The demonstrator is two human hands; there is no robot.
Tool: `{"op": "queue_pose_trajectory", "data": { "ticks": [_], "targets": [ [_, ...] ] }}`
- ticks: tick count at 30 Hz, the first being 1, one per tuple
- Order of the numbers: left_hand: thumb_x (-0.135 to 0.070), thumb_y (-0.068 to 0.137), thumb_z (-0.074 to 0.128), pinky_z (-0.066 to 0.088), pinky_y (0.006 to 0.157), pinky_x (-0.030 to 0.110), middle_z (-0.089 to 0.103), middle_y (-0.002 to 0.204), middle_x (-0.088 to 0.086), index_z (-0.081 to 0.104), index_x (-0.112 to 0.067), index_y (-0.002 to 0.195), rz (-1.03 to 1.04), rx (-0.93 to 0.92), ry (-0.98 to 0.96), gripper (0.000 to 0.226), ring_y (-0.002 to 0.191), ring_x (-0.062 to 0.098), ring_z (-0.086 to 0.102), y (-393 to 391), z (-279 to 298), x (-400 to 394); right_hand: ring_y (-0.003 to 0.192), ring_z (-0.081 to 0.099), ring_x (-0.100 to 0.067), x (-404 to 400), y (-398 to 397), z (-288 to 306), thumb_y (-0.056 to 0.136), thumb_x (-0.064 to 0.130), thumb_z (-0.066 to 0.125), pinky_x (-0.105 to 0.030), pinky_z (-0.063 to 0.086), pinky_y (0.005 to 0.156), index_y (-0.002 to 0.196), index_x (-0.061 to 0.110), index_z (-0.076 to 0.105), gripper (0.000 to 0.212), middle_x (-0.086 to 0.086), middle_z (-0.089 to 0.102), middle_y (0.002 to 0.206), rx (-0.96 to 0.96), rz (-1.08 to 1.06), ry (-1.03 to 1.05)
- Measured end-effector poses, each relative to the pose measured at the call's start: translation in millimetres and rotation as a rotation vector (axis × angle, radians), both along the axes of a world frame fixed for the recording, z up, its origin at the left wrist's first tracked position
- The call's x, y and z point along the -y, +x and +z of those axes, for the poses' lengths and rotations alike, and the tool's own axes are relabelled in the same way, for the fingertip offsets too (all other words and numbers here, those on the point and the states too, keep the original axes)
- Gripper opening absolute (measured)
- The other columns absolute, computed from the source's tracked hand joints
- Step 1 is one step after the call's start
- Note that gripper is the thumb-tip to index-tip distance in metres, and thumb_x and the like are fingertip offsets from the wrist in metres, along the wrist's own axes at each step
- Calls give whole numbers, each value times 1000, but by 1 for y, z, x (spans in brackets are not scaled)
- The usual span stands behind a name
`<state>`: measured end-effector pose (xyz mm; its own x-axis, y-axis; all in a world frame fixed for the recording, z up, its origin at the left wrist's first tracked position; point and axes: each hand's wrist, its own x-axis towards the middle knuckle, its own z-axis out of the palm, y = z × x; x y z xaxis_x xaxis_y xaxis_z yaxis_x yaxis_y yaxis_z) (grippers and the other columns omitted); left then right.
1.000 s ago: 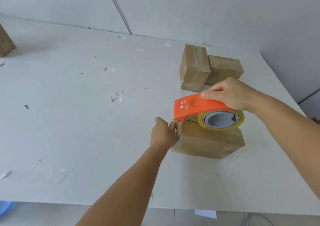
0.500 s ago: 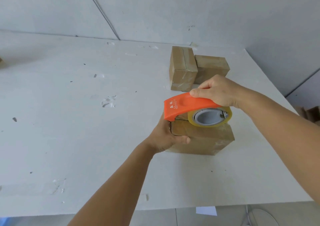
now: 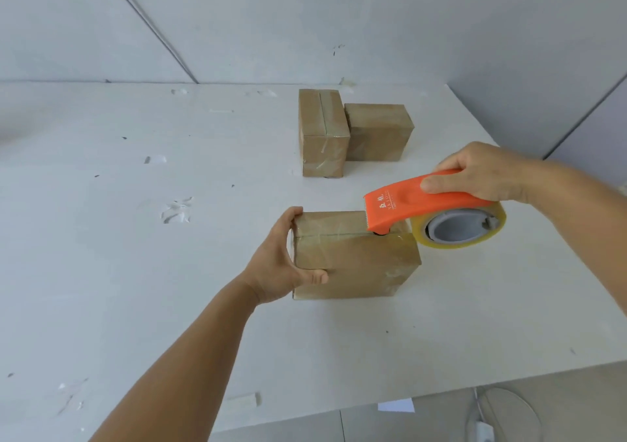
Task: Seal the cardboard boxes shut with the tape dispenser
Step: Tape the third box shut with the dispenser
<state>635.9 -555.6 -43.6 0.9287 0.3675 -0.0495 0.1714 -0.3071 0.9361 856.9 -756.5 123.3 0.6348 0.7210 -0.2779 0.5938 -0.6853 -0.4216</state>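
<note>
We see the left hand (image 3: 281, 265) gripping the left end of the brown rectangular cardboard box (image 3: 353, 258), thumb on its front face, fingers over its far edge. The right hand (image 3: 485, 173) curls around the smooth orange plastic tape dispenser (image 3: 417, 204), whose nose touches the box's glossy taped top seam. Two more taped cardboard boxes (image 3: 353, 132) stand behind this box on the white table (image 3: 135, 272).

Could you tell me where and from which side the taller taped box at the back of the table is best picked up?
Probably by its upper part, coming from above, with fingers on the front and back faces. The taller taped box stands on end, and the shorter box sits right against its right side, so no finger fits there. The near box and both hands are well clear of it.
</note>
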Motion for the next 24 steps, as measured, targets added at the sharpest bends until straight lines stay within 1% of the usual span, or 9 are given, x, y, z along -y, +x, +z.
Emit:
{"op": "queue_pose_trajectory", "data": {
  "ticks": [4, 9, 13, 15, 16, 18, 21, 22, 24],
  "targets": [
    [-40, 47, 86, 28, 79, -9, 40, 135, -18, 24, -38, 136, -14, -16, 34, 109, 115, -25, 32, 1, 5, -2, 81, 66, -27, 22, 19, -7, 78, 55, 66, -37, 50, 78, 81, 19, 75, 37, -6, 71, 81, -22, -46, 21],
    [-50, 43, 82, 28, 79, -8, 40, 136, -18, 24, -36, 137, -26, -41, 71, 112, 117, -22, 33, 2, 8, -2, 80, 66, -19, 45, 36, -13, 79, 49, 67, -28, 47, 70, 80, 28, 73, 21, 1, 72, 81, -58, -81, 41],
    [-50, 43, 81, 28, 79, -9, 40, 135, -17, 24, -39, 135, -39, -68, 99, 109, 114, -23, 34, 3, 12, 0, 77, 66, -16, 48, 43, -29, 76, 51, 69, -28, 48, 70, 78, 29, 74, 23, 7, 72, 77, -71, -82, 14],
    [-51, 44, 82, 34, 92, 1, 38, 137, -18, 22, -40, 137, -42, -109, 110, 111, 118, -19, 35, 3, 15, 0, 78, 67, -15, 47, 44, -38, 73, 54, 70, -29, 49, 72, 77, 31, 74, 24, 8, 72, 77, -81, -74, 12],
    [-52, 47, 83, 37, 102, 15, 34, 139, -20, 20, -39, 140, -38, -142, 134, 113, 122, -12, 35, 3, 18, 0, 78, 67, -15, 47, 45, -42, 72, 55, 70, -29, 48, 72, 77, 32, 73, 24, 9, 72, 79, -86, -71, 17],
    [-53, 60, 80, 22, 116, 36, 20, 143, -24, 10, -34, 148, -57, -243, 309, 114, 131, 0, 23, 4, 30, 4, 79, 67, -14, 46, 45, -44, 73, 56, 70, -29, 48, 72, 79, 32, 73, 24, 8, 72, 82, -92, -73, 24],
    [-60, 84, 52, -8, 116, 43, -13, 158, -7, -4, -20, 152, -175, -408, 896, 96, 144, 8, -16, 12, 47, 21, 79, 67, -16, 45, 44, -41, 74, 58, 69, -32, 51, 74, 79, 29, 74, 30, 6, 71, 81, -77, -57, 15],
    [-58, 90, 41, -11, 115, 45, -21, 158, -2, -8, -16, 151, -213, -437, 1040, 89, 143, 14, -23, 16, 50, 30, 79, 67, -16, 44, 43, -40, 74, 59, 69, -34, 53, 76, 80, 28, 74, 32, 5, 71, 81, -69, -51, 10],
    [-55, 95, 29, -9, 115, 46, -22, 157, 6, -13, -12, 150, -254, -476, 1161, 81, 144, 20, -23, 27, 51, 50, 79, 67, -17, 43, 39, -40, 73, 61, 68, -36, 54, 79, 80, 27, 74, 35, 5, 71, 81, -61, -42, 12]
  ]
}}
